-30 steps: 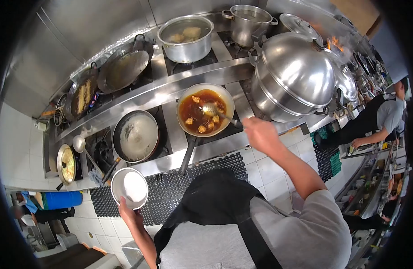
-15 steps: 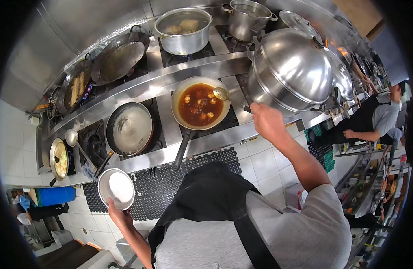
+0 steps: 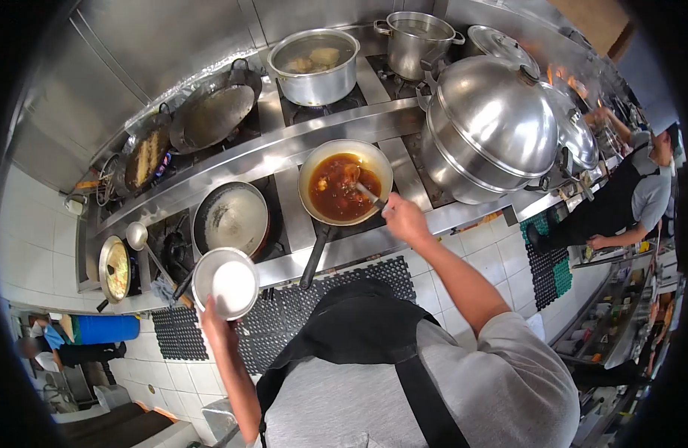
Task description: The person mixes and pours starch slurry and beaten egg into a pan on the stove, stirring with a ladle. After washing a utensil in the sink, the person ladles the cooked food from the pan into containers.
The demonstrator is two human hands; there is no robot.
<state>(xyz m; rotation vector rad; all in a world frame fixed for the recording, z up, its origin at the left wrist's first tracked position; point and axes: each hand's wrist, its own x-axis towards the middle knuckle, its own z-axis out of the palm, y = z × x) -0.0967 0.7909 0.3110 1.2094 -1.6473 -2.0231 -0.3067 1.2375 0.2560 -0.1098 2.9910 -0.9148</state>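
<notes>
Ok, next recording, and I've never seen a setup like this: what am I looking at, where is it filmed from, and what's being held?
There is no machine here, just a person working bare-handed. One camera, worn on their head, looks forward and down, so you see roughly what they see.

The left hand holds a metal bowl with something white inside. The right hand grips a long-handled utensil, its head down in the brown sauce of a pan.

Around that pan on the stove are other pans and pots, including a large domed pot.
</notes>
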